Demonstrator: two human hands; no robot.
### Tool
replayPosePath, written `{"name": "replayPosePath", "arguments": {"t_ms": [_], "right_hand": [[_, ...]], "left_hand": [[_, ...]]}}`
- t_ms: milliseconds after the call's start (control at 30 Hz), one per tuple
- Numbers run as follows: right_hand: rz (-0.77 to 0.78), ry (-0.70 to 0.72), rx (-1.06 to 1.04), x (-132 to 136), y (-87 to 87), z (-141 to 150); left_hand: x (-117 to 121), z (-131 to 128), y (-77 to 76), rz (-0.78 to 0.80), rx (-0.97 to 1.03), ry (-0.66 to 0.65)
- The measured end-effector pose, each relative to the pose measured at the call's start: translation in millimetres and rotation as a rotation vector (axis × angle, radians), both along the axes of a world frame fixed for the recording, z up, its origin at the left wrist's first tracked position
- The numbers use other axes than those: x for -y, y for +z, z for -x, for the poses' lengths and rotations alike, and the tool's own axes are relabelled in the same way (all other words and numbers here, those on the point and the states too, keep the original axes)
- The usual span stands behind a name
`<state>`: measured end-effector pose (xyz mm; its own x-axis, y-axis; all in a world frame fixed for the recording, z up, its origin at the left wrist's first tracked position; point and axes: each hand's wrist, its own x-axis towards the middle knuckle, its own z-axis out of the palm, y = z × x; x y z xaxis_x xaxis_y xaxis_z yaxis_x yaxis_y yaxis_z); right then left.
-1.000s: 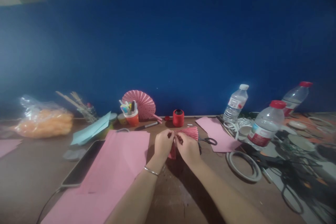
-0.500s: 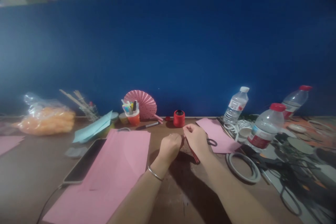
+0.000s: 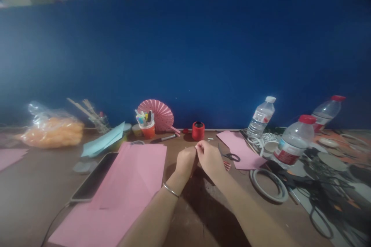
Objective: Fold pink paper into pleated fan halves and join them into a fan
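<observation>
My left hand point(image 3: 185, 162) and my right hand point(image 3: 209, 157) meet over the brown table, fingertips nearly touching. Both are closed, the right thumb and finger in a pinch. Whatever lies between the fingers is hidden or too small to name. Beside my right wrist a bit of pink striped, folded-looking material point(image 3: 227, 166) shows. Right of it, dark-handled scissors point(image 3: 232, 157) rest partly on a pink sheet point(image 3: 242, 150). Just beyond the hands stands a red spool of thread point(image 3: 198, 131), with small white scraps point(image 3: 210, 139) near it.
Pink paper point(image 3: 136, 177) and a phone point(image 3: 94, 179) lie to the left. Behind them are a cup of pens point(image 3: 147, 129) and a pink pleated fan point(image 3: 159, 114). On the right are a tape roll point(image 3: 268, 185), plastic bottles point(image 3: 294, 141) and tangled cables point(image 3: 324, 189). A blue panel point(image 3: 185, 54) rises behind.
My right hand has moved left and slightly down, closing against the left. The reddish strip under it has shifted, and more of the scissors and the white scraps now show.
</observation>
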<state>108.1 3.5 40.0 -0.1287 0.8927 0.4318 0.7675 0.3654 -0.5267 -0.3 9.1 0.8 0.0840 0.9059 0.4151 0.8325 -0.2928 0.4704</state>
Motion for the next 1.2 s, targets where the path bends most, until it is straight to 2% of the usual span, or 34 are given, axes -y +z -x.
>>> {"name": "replayPosePath", "arguments": {"t_ms": [167, 333, 433, 667, 967, 1200], "right_hand": [[-0.022, 0.087, 0.045, 15, 0.4, 12], [-0.052, 0.183, 0.113, 32, -13.8, 29], [-0.064, 0.198, 0.149, 35, -20.8, 33], [0.026, 0.035, 0.096, 10, -25.2, 13], [0.134, 0.028, -0.088, -23, -43.3, -13], [-0.076, -0.060, -0.032, -31, -49.2, -16]], "left_hand": [[1, 10, 7.6, 0.010, 0.162, 0.028], [-8, 28, 10.4, 0.054, 0.634, 0.187], [-17, 40, 5.6, 0.075, 0.734, 0.212], [-26, 58, 0.5, 0.187, 0.965, 0.139], [-20, 47, -2.4, 0.440, 1.205, 0.013], [-25, 48, -4.5, 0.499, 1.189, -0.014]]}}
